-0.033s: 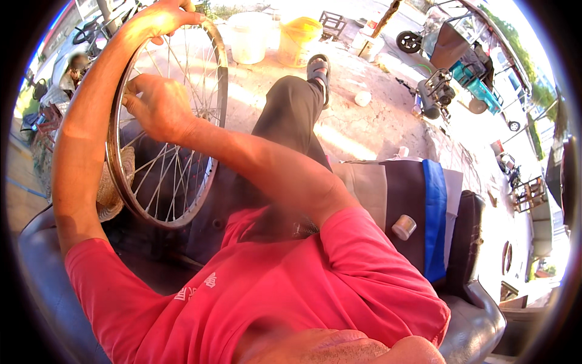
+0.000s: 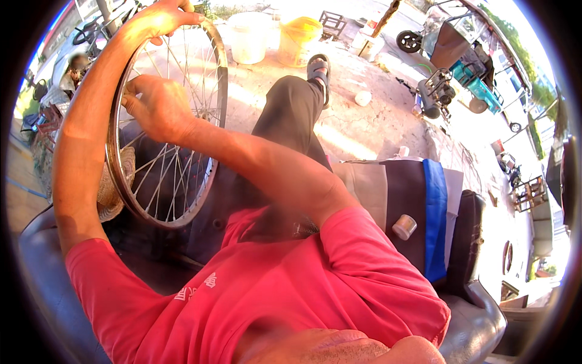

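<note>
The left hand [image 2: 160, 23] bends its fingers at the top of a wheel [image 2: 223, 85], grip unclear; the right hand [image 2: 160, 108], fingers nearly closed, pinches its left edge.

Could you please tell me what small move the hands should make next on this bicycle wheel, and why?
Perhaps work the right hand slightly farther along the bicycle wheel's rim, leaving the left hand in place: the right hand is curled at the rim's left side, while the left hand is at its top, which seems to steady it.

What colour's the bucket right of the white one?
The bucket is yellow, clearest in the head view.
</note>
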{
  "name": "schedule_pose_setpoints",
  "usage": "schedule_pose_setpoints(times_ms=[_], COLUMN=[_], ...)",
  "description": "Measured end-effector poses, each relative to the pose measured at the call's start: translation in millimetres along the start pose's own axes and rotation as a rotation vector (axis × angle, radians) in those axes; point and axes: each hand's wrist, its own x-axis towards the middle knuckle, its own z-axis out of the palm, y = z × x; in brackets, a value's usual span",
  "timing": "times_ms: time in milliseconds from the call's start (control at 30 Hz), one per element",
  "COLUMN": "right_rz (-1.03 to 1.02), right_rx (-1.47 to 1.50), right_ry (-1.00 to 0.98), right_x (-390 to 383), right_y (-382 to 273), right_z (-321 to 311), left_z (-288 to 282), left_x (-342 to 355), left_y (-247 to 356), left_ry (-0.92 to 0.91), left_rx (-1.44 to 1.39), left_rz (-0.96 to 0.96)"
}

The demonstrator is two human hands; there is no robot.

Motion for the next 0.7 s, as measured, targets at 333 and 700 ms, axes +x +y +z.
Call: schedule_pose_setpoints(times_ms=[333,700], right_rz=[0.159,0.162], right_rx=[0.093,0.339], right_ry=[-0.046,-0.052], right_x=[7,4], right_y=[-7,19], right_z=[-4,11], left_z=[-7,-18], left_x=[-3,-15], left_y=[8,39], left_ry=[-0.004,-0.004], left_rx=[0.007,0.052], left_rz=[-0.020,0.067])
